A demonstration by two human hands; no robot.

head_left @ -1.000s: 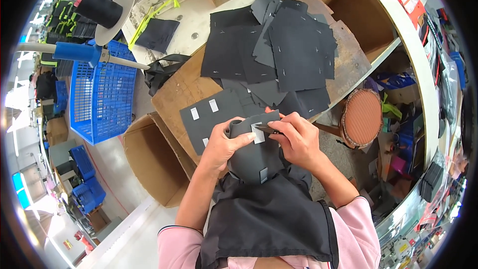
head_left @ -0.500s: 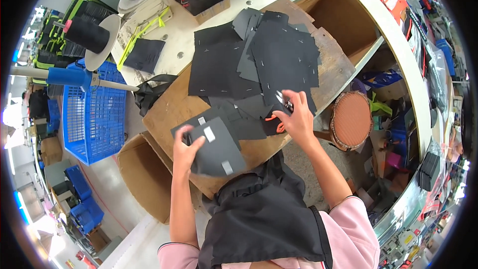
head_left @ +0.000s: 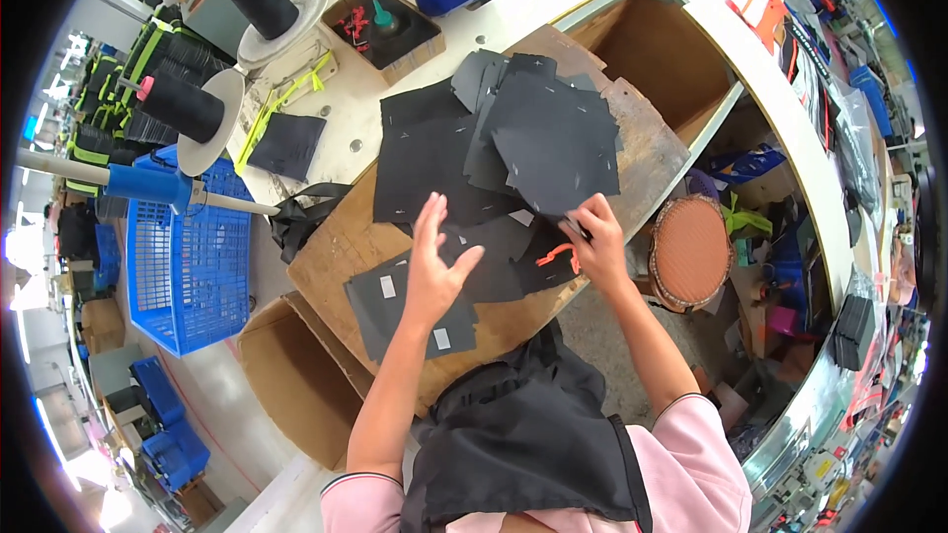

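Note:
My left hand (head_left: 434, 266) is open, fingers stretched out and thumb apart, above a dark grey fabric panel (head_left: 375, 314) with white patches. That panel lies at the near left of the wooden board and is partly hidden by my wrist and forearm. My right hand (head_left: 599, 245) is closed round small thread snips (head_left: 580, 227), of which only a dark part shows between thumb and fingers. Beside it is an orange loop (head_left: 560, 257); whether it is joined to the snips I cannot tell. Ahead of both hands lies an untidy pile of black fabric pieces (head_left: 553, 133) with small white marks.
The wooden board (head_left: 326, 252) adjoins a white table (head_left: 365, 123). Two black thread cones (head_left: 183, 109) and a box (head_left: 420, 49) with a green-tipped bottle stand at the far left. A cardboard box (head_left: 291, 365), a blue basket (head_left: 188, 257) and a round stool (head_left: 691, 252) surround the board.
My left hand has let go of the grey panel, which now lies flat on the board, and has moved up and right, opening. My right hand has shifted slightly nearer, keeping the snips.

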